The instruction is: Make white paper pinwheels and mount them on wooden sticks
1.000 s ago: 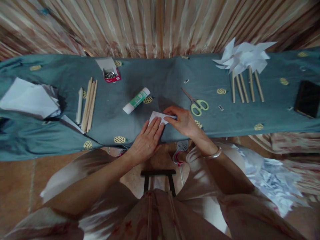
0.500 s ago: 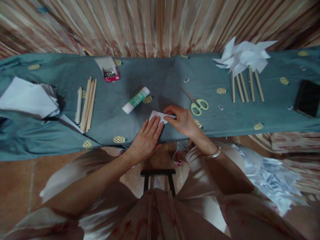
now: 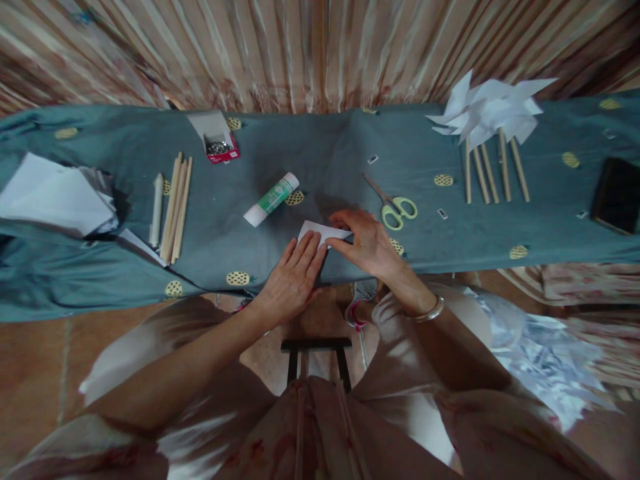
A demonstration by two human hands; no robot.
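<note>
A folded white paper (image 3: 311, 228) lies on the cloth near the table's front edge, tapering to a point at its right. My left hand (image 3: 295, 270) rests flat over its lower left part, fingers stretched out. At the right end, my right hand (image 3: 367, 243) has thumb and fingers curved around the paper's tip, the thumb at its lower edge. Beyond the paper lies a green and white glue stick (image 3: 273, 199). Scissors with light green handles (image 3: 399, 212) are just past my right hand.
Left on the blue-green cloth (image 3: 330, 150) are a paper stack (image 3: 55, 197), wooden sticks (image 3: 176, 210), a white tube (image 3: 157, 210) and an open box of metal pins (image 3: 219, 147). To the right are paper pinwheels (image 3: 493, 110) on sticks and a dark phone (image 3: 617, 195).
My right hand has shifted very slightly at the paper's tip. My left hand stays in place on the paper.
</note>
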